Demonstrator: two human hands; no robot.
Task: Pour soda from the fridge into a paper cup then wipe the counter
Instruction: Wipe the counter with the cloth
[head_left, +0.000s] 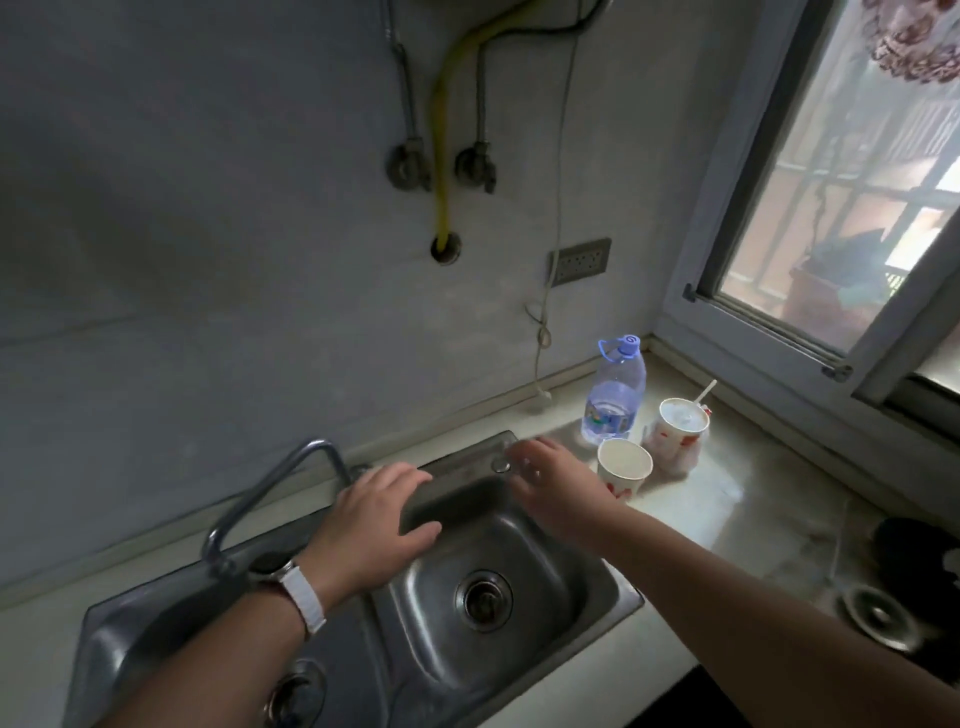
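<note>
An empty white paper cup (623, 467) with red print stands on the pale counter (727, 499) just right of the steel sink (618, 603). My right hand (558, 480) hovers over the sink's far right corner, fingers spread and relaxed, holding nothing, close to the cup's left side. My left hand (379, 525), a white watch strap on its wrist, is held flat over the sink's far left part with straight fingers, empty. No soda bottle or cloth is in view.
A clear plastic water bottle (615, 395) with a blue cap stands behind the cup. A lidded takeaway cup (680, 431) with a straw sits to its right. A bent tap (280, 493) arches over the sink's left. A window is at the right, and a dark object (914, 545) lies at the counter's right edge.
</note>
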